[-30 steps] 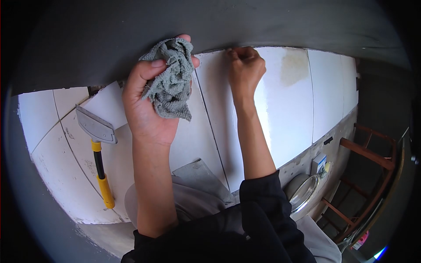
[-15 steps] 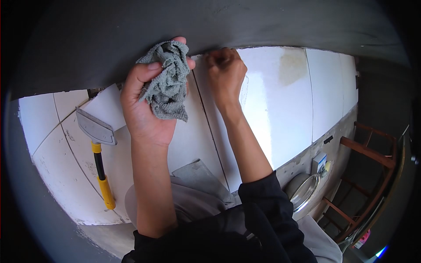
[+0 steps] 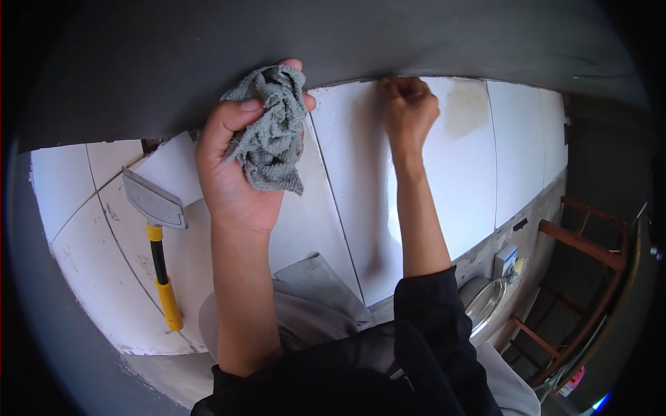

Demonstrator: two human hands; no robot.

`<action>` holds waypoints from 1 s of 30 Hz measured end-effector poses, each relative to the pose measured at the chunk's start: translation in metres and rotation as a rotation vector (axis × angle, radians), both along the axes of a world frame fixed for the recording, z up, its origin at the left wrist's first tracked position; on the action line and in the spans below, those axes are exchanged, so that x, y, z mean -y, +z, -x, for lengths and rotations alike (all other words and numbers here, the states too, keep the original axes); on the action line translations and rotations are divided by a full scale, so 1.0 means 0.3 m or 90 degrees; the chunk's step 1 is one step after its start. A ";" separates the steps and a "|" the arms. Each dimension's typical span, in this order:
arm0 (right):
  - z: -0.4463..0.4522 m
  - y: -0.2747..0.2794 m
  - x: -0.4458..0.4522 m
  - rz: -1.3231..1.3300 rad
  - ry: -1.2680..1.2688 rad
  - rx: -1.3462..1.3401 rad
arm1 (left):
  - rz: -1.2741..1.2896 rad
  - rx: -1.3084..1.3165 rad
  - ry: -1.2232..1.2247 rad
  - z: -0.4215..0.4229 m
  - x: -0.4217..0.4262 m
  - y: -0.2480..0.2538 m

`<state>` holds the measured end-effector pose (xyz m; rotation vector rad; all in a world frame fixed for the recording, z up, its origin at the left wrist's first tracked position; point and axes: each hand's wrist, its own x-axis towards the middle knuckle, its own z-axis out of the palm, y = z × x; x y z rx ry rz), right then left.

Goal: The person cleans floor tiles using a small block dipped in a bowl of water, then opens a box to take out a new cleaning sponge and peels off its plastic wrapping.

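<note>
A crumpled grey-green cloth [image 3: 270,132] is held in my left hand [image 3: 239,177], palm up, with the thumb across its left side. My right hand [image 3: 411,111] is closed at the top edge of the white tiles [image 3: 347,166], where they meet the dark wall [image 3: 333,41]. Its fingers are pressed together, and whatever they may hold is hidden. A brownish stain [image 3: 466,109] marks the tile just right of that hand.
A scraper [image 3: 158,208] with a yellow and black handle lies on the tiles at left. A flat grey cloth [image 3: 320,281] lies near my leg. At right are a metal basin [image 3: 487,305], a small box [image 3: 505,261] and a brown wooden frame [image 3: 583,243].
My right hand moved left along the tile edge, then back right, ending farther right than at first. My left hand still holds the cloth in nearly the same place.
</note>
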<state>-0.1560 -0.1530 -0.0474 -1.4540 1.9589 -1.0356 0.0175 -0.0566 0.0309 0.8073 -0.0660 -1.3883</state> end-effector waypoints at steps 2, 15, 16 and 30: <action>0.023 -0.002 0.006 0.001 -0.012 -0.011 | -0.002 0.001 -0.004 0.000 -0.005 -0.004; 0.068 0.019 0.023 0.000 -0.009 -0.084 | -0.008 0.005 -0.012 -0.003 -0.001 -0.002; 0.074 0.020 0.019 0.005 0.002 -0.078 | -0.010 0.008 -0.015 -0.004 -0.001 -0.002; 0.136 -0.005 0.023 0.151 0.183 -0.250 | -0.007 0.026 -0.019 0.000 -0.002 -0.006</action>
